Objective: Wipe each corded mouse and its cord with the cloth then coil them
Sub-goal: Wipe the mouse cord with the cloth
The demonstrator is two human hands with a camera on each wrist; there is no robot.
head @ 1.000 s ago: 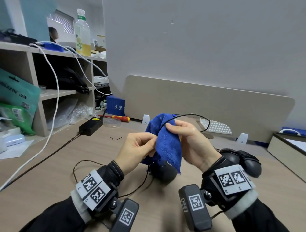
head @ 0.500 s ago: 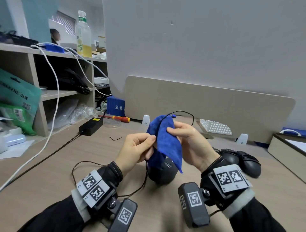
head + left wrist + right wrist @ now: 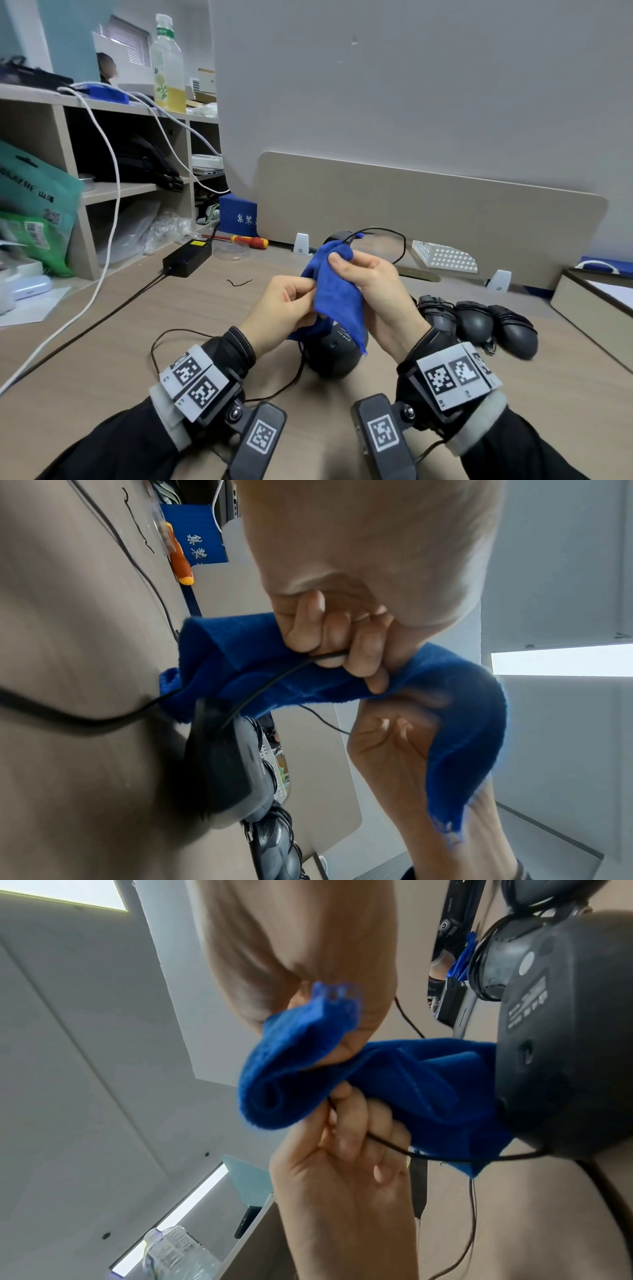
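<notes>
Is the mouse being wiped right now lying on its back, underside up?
Yes: in the head view the mouse under the blue cloth shows its printed label upward, and the right wrist view shows the same labelled underside.

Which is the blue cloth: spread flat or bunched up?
Bunched up. The cloth is folded around the cord, pinched by the right hand.

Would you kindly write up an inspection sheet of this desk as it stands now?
Surface: desk, beige.
Job's things: cloth wrapped round cord; mouse beneath the hands; three coiled mice at right.
Clutter: screwdriver, adapter, basket.
Grippers: left hand grips cord; right hand pinches cloth.
Cables: white cable hangs off shelf.
Surroundings: divider, bottle.
</notes>
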